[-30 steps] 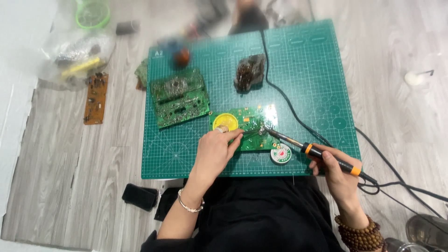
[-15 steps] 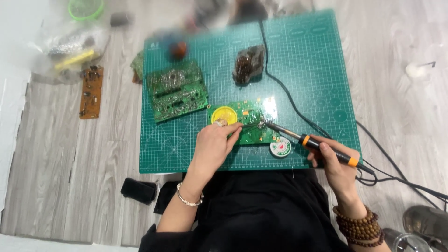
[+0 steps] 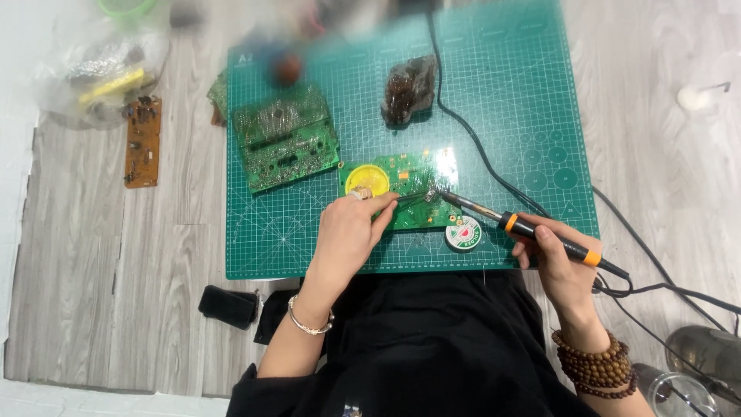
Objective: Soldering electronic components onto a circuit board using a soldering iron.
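Right hand (image 3: 559,266) grips a soldering iron (image 3: 532,230), tip touching a small green circuit board (image 3: 413,197) on the cutting mat (image 3: 502,116); left hand (image 3: 347,235) pinches thin solder wire (image 3: 405,198) beside it

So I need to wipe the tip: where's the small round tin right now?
The small round tin lies on the green cutting mat, near its front edge, just under the soldering iron, beside the green circuit board.

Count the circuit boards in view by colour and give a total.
Green boards: 2, one large on the mat, one small under the left hand and the soldering iron held by the right hand.
Brown boards: 1, on the floor.
Total: 3
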